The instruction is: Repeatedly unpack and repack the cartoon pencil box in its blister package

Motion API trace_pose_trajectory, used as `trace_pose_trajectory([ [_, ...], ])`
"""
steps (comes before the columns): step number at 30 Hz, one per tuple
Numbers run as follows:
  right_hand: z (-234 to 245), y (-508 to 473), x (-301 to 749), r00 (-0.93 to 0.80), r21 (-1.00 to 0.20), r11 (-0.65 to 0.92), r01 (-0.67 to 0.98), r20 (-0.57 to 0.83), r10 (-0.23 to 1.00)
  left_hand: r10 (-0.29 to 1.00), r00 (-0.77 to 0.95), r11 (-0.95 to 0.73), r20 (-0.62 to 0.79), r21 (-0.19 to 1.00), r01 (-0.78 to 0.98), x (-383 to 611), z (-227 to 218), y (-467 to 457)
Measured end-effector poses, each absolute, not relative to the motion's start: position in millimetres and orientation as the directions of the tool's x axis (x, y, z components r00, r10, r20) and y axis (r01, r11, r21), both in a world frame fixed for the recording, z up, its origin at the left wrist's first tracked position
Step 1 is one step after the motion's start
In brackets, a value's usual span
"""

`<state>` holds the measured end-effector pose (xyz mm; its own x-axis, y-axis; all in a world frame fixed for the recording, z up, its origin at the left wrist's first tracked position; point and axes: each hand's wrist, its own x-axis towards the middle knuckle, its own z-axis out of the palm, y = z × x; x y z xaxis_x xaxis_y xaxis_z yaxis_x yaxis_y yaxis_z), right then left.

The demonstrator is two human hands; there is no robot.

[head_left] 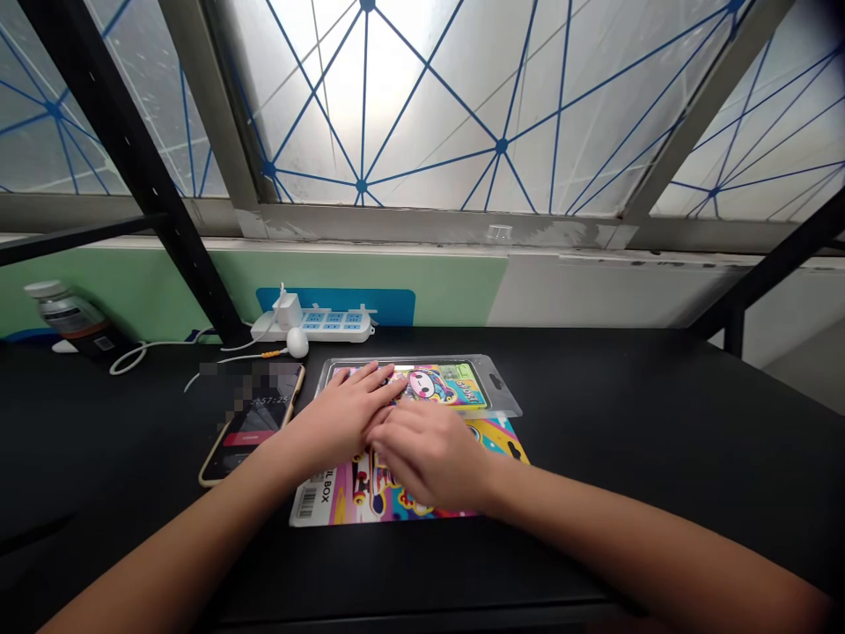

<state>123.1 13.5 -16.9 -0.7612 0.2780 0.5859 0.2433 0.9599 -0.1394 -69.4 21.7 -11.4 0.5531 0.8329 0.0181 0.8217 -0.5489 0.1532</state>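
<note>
A clear plastic blister pack holds a brightly printed cartoon insert and lies on a colourful printed card. The card has a barcode and the printed words "BOX" at its near left corner. My left hand lies flat with its fingers spread on the blister pack. My right hand rests curved over the card and the pack's near edge, and its fingertips are partly hidden beneath it, close to my left hand.
A smartphone lies just left of the card on the black tabletop. Behind stand a white power strip with a plugged-in charger, a white cable, and a pill bottle. A black metal post rises at back left.
</note>
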Motion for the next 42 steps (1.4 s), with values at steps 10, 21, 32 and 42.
trace_pose_trajectory([
  [10, 4, 86, 196, -0.649, -0.171, 0.685, 0.708, 0.227, 0.726, 0.829, 0.554, -0.56, 0.078, 0.117, 0.82, -69, -14, 22],
  [21, 5, 96, 199, -0.629, -0.23, 0.621, 0.749, 0.045, 0.776, 0.875, 0.467, -0.484, 0.128, 0.192, 0.854, -68, -15, 21],
  [32, 4, 86, 194, -0.576, -0.119, 0.608, 0.785, 0.222, 0.787, 0.883, 0.38, -0.432, 0.275, 0.158, 0.888, -78, -7, 24],
  [42, 18, 44, 185, -0.594, -0.001, 0.669, 0.743, 0.46, 0.66, 0.806, 0.437, -0.508, 0.399, 0.09, 0.856, -93, 22, 17],
])
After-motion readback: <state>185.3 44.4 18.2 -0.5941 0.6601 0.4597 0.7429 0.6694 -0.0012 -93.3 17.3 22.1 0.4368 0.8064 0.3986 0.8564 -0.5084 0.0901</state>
